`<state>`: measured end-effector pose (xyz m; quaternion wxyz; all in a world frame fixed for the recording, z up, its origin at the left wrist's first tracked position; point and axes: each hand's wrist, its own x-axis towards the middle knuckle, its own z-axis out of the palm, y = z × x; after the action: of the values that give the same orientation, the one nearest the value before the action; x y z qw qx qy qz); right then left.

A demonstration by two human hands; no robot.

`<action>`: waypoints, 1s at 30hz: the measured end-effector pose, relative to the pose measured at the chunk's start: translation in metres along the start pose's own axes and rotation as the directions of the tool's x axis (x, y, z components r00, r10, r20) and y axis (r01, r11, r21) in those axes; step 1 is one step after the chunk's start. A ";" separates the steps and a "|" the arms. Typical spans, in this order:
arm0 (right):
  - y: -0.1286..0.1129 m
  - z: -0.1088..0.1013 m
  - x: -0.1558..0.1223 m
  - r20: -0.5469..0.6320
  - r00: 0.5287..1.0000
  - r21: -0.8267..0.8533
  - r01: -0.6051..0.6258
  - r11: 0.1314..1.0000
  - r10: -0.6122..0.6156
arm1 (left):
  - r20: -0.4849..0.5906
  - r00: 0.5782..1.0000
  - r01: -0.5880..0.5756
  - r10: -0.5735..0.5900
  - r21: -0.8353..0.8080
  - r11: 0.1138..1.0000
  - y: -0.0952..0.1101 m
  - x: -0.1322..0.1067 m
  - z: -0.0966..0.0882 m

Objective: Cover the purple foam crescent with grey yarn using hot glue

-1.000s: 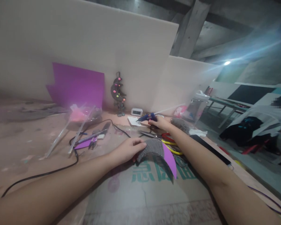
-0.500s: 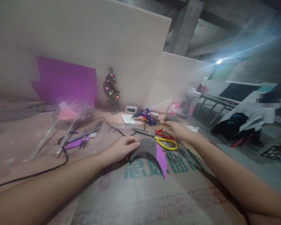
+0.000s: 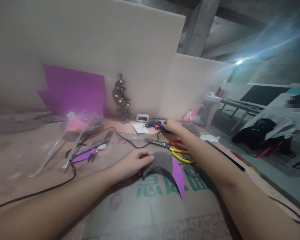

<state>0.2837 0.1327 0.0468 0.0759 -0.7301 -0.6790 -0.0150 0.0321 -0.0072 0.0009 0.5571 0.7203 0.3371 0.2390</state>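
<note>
My left hand point(image 3: 131, 163) rests curled on a curved piece of grey knitted fabric point(image 3: 158, 162) glued to a purple crescent of foam point(image 3: 178, 176), pressing it onto the cardboard sheet point(image 3: 152, 206). My right hand point(image 3: 172, 125) reaches far across the table and closes round the blue glue gun point(image 3: 155, 124) near the back wall. Scissors with red and yellow handles point(image 3: 173, 150) lie between the two hands.
A black cable point(image 3: 72, 166) runs across the table on the left. Purple foam sheet point(image 3: 73, 90) leans on the white wall beside a dark moon ornament point(image 3: 120, 95) and a small white clock point(image 3: 142, 117). Clear sticks, clippers point(image 3: 95, 151) and a plastic jar point(image 3: 208, 111) lie around.
My right hand, which hovered open over the scissors half a second ago, has gone back to the glue gun and closed on it. The left hand stays on the fabric piece.
</note>
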 end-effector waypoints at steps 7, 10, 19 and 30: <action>0.002 0.004 0.000 0.117 0.992 0.054 -0.055 0.997 0.049 | 0.006 0.999 -0.040 0.040 -0.004 0.999 -0.007 0.002 0.000; 0.004 0.004 -0.002 0.113 0.991 0.114 -0.081 0.990 0.068 | 0.010 0.999 -0.042 0.042 0.006 0.999 -0.006 0.002 0.000; 0.001 -0.002 -0.012 -0.057 0.998 0.352 0.037 0.935 -0.018 | 0.004 0.999 -0.036 0.036 0.008 0.999 -0.003 0.001 0.001; -0.014 0.019 -0.026 -0.131 0.984 0.354 0.160 0.921 -0.120 | 0.006 0.999 -0.033 0.033 0.002 0.999 0.002 -0.001 0.002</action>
<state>0.2665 0.1101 0.0264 0.2446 -0.6510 -0.7155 0.0664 0.0330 -0.0095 0.0026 0.5535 0.7271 0.3235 0.2456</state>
